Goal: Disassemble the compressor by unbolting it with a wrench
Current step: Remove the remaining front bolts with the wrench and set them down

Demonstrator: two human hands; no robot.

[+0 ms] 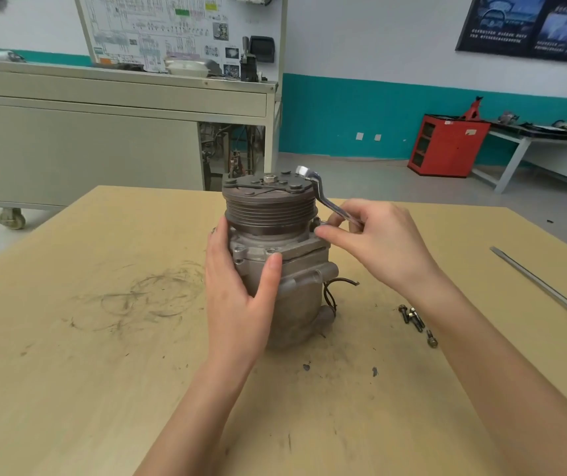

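- The compressor (275, 242) stands upright in the middle of the wooden bench (69, 372), with its grooved pulley (270, 211) on top and a nut (269, 179) at the centre of the pulley face.
- The left hand (241, 290) wraps round the left side of the compressor body. Its fingers curl behind the housing just under the pulley, and its thumb presses against the near face.
- The right hand (378, 242) grips the wrench (325, 199) by the lower part of its handle, just right of the pulley.
- The wrench slants up and away, so its ring end stands beside the far-right rim of the pulley and level with the top. Fingers hide its lower end, and I cannot tell whether it sits on a fastener.
- A thin black wire (332, 290) loops out from the right side of the compressor body.
- Several loose bolts (412, 317) lie on the bench near the right forearm, well apart from the compressor.
- A long screwdriver (536, 281) with an orange handle lies at the right edge of the bench.
- Dark circular scuffs (151, 297) mark the bench to the left of the compressor.
- Beyond the bench stand a grey wheeled cabinet (86, 149) at far left and a red cabinet (447, 146) at far right.
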